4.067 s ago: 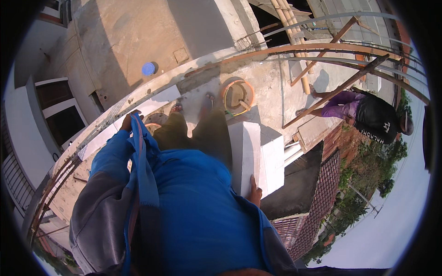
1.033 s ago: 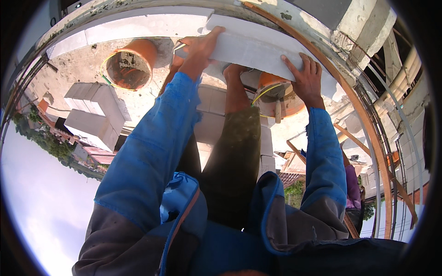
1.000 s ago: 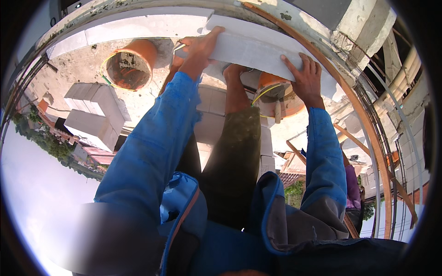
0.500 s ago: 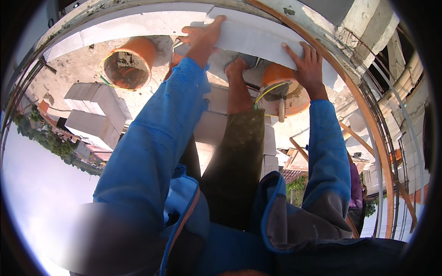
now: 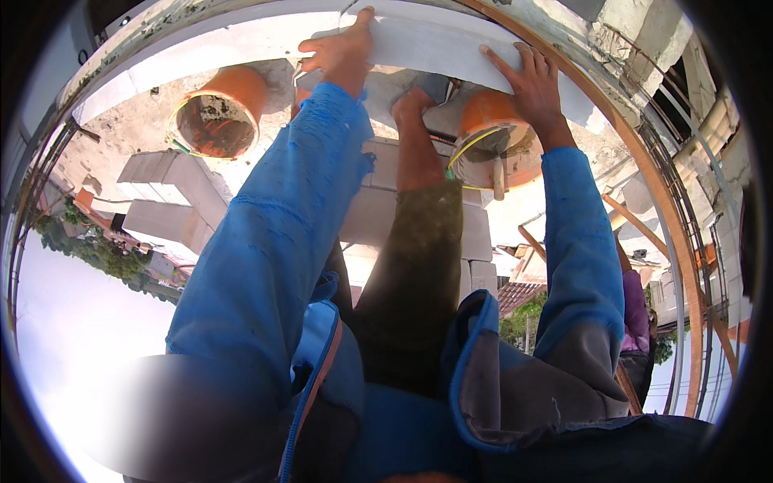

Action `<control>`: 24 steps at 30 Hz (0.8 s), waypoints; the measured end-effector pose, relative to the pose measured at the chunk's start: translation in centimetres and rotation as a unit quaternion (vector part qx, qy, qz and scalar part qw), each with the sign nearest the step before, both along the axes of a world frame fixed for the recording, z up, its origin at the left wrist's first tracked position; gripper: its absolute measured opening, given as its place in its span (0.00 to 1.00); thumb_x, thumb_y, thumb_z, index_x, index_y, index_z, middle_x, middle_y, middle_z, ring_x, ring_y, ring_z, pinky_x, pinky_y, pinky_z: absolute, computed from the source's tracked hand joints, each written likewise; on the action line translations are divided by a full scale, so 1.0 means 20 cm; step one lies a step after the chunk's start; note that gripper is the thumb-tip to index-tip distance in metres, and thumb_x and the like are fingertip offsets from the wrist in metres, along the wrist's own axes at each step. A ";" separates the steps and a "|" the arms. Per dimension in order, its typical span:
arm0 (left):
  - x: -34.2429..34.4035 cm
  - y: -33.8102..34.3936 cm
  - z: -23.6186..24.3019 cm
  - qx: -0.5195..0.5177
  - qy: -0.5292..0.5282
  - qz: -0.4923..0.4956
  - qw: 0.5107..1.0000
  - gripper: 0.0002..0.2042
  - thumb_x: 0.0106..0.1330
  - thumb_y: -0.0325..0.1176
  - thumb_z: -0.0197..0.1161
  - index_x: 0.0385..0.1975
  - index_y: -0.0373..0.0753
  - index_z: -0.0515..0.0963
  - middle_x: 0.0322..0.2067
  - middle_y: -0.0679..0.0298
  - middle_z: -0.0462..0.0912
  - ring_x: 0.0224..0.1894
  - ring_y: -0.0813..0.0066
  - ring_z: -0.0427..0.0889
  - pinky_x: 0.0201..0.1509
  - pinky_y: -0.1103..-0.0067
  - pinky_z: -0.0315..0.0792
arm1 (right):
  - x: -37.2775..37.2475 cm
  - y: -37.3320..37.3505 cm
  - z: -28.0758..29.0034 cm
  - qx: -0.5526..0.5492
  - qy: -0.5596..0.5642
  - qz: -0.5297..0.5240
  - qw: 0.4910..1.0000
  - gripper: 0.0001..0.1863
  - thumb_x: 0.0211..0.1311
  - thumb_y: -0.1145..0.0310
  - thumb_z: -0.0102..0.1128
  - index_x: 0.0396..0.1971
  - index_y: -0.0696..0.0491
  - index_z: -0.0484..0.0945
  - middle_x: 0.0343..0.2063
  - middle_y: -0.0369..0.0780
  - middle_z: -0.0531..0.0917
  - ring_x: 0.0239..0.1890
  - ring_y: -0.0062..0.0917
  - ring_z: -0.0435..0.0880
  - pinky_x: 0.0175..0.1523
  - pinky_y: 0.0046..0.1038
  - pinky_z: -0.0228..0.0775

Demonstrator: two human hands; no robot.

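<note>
Far left, the left bucket (image 5: 248, 87) and the stack (image 5: 173, 189) sit clear of my hands, so I expect little trouble there. The row (image 5: 217, 40) runs in from that side and meets the block (image 5: 435, 44) end to end at the top of my view. That seam worries me: my left hand (image 5: 342, 56) is spread wide over it, closed around nothing, and a slide leftward could pinch the fingertips. A foot (image 5: 439, 87) shows just below the near edge; uneven pressure might tip the block onto it. Beside the foot stands the right bucket (image 5: 487, 109), its handle (image 5: 498, 179) jutting out, which I judge easy to knock with a careless step. My right hand (image 5: 535, 84) is splayed on the block's right part; whether it bears any weight, I cannot tell from here. The wood strip (image 5: 636, 149) passes close behind, and might catch the far edge if I pushed too hard.
</note>
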State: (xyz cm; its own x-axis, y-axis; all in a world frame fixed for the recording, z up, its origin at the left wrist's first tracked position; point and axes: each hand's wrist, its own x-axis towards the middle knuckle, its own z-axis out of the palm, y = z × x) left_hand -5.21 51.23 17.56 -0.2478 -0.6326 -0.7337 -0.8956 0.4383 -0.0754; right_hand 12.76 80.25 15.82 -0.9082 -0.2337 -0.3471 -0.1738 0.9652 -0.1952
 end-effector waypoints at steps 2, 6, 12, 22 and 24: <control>-0.01 0.01 -0.03 -0.005 0.008 0.010 1.000 0.68 0.54 0.65 0.80 0.74 0.25 0.36 0.66 0.31 0.51 0.67 0.31 0.70 0.46 0.64 0.93 | -0.01 0.00 -0.01 0.002 0.010 -0.002 1.000 0.49 0.63 0.71 0.65 0.79 0.12 0.61 0.66 0.47 0.76 0.68 0.44 0.75 0.72 0.54 0.61; 0.00 -0.02 -0.05 0.035 0.040 0.061 0.997 0.65 0.53 0.62 0.83 0.72 0.30 0.41 0.68 0.36 0.51 0.66 0.37 0.71 0.47 0.64 0.94 | -0.01 0.00 -0.01 0.049 0.010 0.020 0.999 0.48 0.63 0.65 0.68 0.79 0.11 0.61 0.66 0.46 0.76 0.67 0.43 0.76 0.73 0.54 0.60; 0.11 -0.32 0.02 0.106 0.069 -0.048 0.991 0.54 0.60 0.58 0.77 0.74 0.32 0.51 0.67 0.37 0.64 0.72 0.46 0.67 0.60 0.57 0.80 | -0.01 -0.06 -0.01 0.106 -0.021 0.010 0.994 0.51 0.60 0.58 0.74 0.79 0.10 0.57 0.72 0.45 0.72 0.75 0.42 0.70 0.76 0.57 0.55; -0.04 -0.52 -0.02 0.123 0.213 -0.764 0.596 0.54 0.55 0.60 0.81 0.81 0.48 0.60 0.77 0.58 0.65 0.82 0.53 0.57 0.82 0.50 0.55 | 0.01 -0.26 0.07 0.160 -0.110 -0.187 0.963 0.62 0.59 0.62 0.76 0.83 0.11 0.41 0.82 0.38 0.58 0.86 0.42 0.49 0.77 0.75 0.47; -0.10 -0.49 -0.12 0.154 0.216 -0.820 0.508 0.56 0.53 0.62 0.82 0.81 0.49 0.60 0.77 0.58 0.67 0.81 0.56 0.61 0.81 0.48 0.57 | 0.04 -0.28 0.07 0.176 -0.103 -0.220 0.954 0.62 0.59 0.64 0.76 0.82 0.11 0.41 0.82 0.38 0.58 0.86 0.43 0.47 0.75 0.78 0.49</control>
State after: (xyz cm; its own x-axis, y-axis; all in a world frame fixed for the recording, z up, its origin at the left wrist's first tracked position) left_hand -7.23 41.44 15.19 -0.4354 0.8119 -0.3889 0.7878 0.5527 0.2719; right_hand 13.63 74.69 17.24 -0.7960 0.3178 -0.5151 0.2696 0.9482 0.1683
